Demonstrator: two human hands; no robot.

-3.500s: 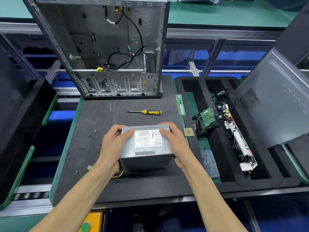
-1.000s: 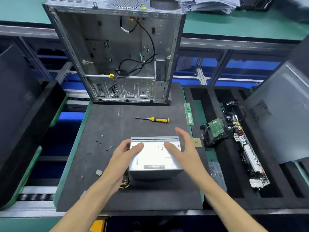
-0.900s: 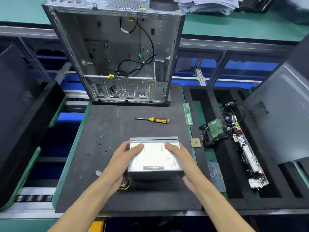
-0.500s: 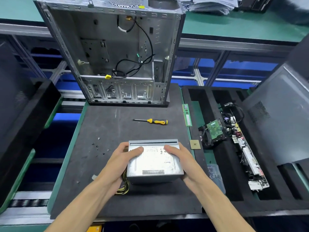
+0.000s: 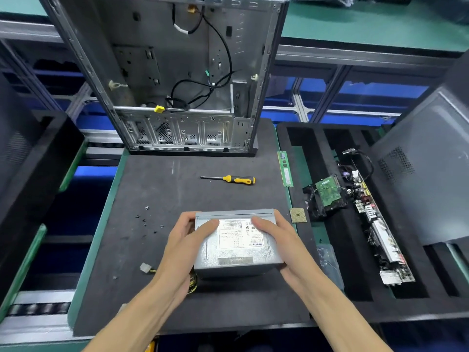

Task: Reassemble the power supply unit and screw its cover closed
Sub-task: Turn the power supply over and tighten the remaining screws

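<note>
A: On the dark mat (image 5: 177,308), in the head view, the PSU (image 5: 236,246) is held label-up between both hands. The left hand (image 5: 184,243) is curled round its left side, thumb laid on the cover; the right hand (image 5: 281,241) is wrapped round the right side, thumb on the label. So both sets of fingers are closed on the box.

B: Why is it gripped that way?

A: Probably so the cover is pressed down and squared on its shell before screws are driven. The cables (image 5: 193,285) are left trailing out underneath at the near left.

B: And the tool?

A: One screwdriver (image 5: 229,179) is laid well apart, beyond the PSU, untouched. About seven loose screws (image 5: 148,221) are scattered to the left; an exact count cannot be given, they are so small.

B: What else is counted?

A: One open case (image 5: 177,72) is stood at the back. One RAM stick (image 5: 285,168) and one CPU (image 5: 298,215) are set at the mat's right edge, and one motherboard (image 5: 375,224) is kept in the foam tray (image 5: 411,295).
</note>
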